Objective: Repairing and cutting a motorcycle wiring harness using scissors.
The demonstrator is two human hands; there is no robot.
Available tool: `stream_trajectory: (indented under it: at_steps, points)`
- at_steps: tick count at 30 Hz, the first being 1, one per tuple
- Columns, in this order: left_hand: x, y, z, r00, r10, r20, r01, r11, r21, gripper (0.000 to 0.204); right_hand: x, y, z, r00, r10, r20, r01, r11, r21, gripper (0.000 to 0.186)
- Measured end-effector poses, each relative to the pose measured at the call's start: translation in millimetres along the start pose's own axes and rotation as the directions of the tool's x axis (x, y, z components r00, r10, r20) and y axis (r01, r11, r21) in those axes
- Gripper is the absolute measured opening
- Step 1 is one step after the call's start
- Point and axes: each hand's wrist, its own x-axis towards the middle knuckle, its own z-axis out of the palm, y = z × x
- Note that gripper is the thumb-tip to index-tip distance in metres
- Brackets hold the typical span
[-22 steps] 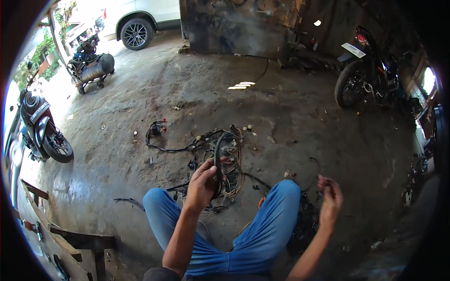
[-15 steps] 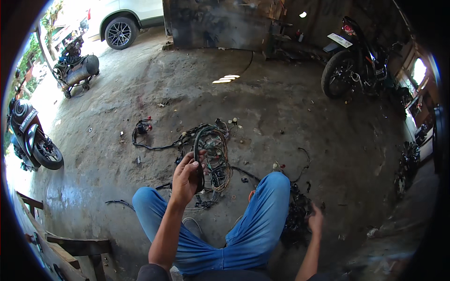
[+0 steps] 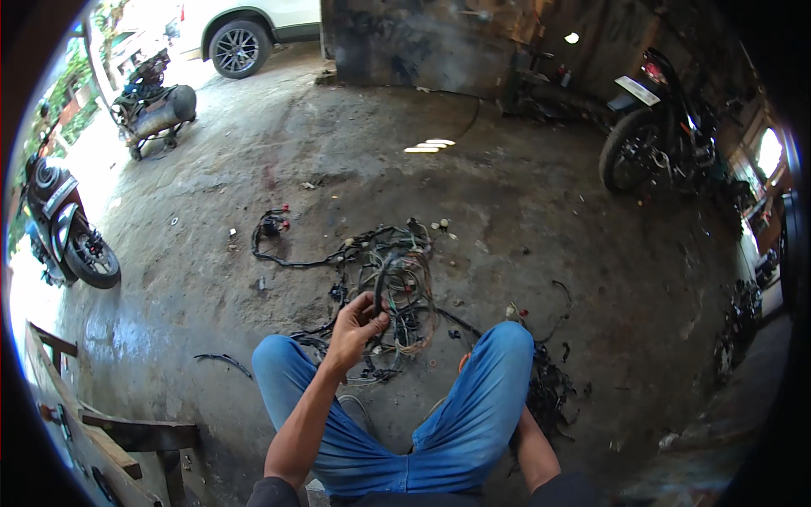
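Wiring harness [image 3: 397, 283] lifted off the concrete floor [image 3: 524, 211] at twelve o'clock of the knees, pinched in left hand [image 3: 355, 325] grip, mid-untangling; right hand hidden behind the thigh, grip untellable; next calls for freeing loops.

2 motorbikes [image 3: 655, 127] [image 3: 59, 224], white car [image 3: 253, 25], air compressor [image 3: 156, 106], wooden bench [image 3: 110, 431].

A seated person in blue trousers [image 3: 473, 406] raises the left hand [image 3: 355, 325], its fingers closed around a black cable [image 3: 382, 283] lifted from a tangled wiring harness [image 3: 397, 287] on the concrete floor [image 3: 524, 211]. The right forearm [image 3: 534, 448] drops behind the right knee, hand hidden. A motorcycle [image 3: 655, 127] stands at the far wall, a second motorcycle [image 3: 59, 224] at left.
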Motion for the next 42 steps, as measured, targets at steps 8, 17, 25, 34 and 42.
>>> stream_trajectory:
  at_steps: [8,17,25,34,42]
  points:
    - [-16.9,24.5,10.7,0.994,-0.096,0.052,0.104,0.978,-0.183,0.036,51.3,-22.7,38.1,0.976,0.019,0.219,-0.086,0.950,0.300,0.046]
    - [-35.2,31.8,37.3,0.991,-0.136,-0.015,0.115,0.886,-0.449,0.056,40.2,-11.4,20.7,0.918,0.093,0.384,-0.303,0.790,0.532,0.041]
    - [-45.7,31.7,47.8,0.992,-0.109,0.061,0.125,0.829,-0.545,0.052,18.0,-0.9,5.7,0.855,0.088,0.511,-0.469,0.552,0.689,0.036]
    - [-49.7,33.8,56.1,0.997,-0.070,0.032,0.076,0.861,-0.504,0.054,-3.7,18.2,11.2,0.889,0.178,0.421,-0.454,0.247,0.856,0.027]
    - [-55.1,40.3,41.2,0.996,-0.071,-0.045,0.056,0.957,-0.285,0.047,6.6,27.8,-19.1,0.899,0.420,-0.127,-0.064,0.412,0.909,0.025]
